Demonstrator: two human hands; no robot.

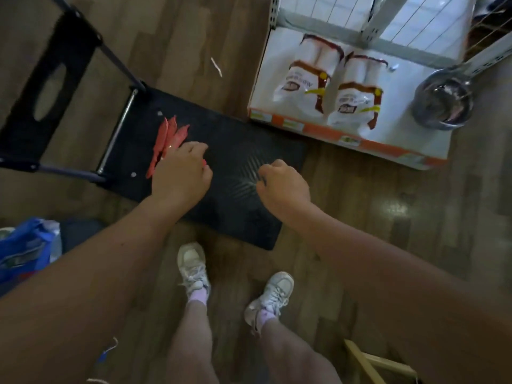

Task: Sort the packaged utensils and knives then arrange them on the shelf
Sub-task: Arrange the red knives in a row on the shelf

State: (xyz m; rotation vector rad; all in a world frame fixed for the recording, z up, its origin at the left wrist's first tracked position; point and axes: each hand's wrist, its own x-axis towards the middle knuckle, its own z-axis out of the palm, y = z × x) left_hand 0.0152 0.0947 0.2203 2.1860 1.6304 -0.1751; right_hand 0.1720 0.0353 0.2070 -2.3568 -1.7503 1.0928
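Note:
Several red packaged utensils (166,135) lie in a loose stack on the black platform cart (238,151), near its handle end. My left hand (181,173) is over the lower end of that stack with fingers curled down onto it; whether it grips a package is hidden by the hand. My right hand (282,184) hovers above the middle of the cart deck, fingers curled, with nothing seen in it. The white shelf (346,134) with an orange price strip stands at the upper right.
Two white bags (332,90) lie on the bottom shelf beside a steel bowl (443,103). The cart's folded handle (52,87) reaches to the upper left. A blue bag (25,248) sits at the left edge. My feet (194,270) stand on the wood floor.

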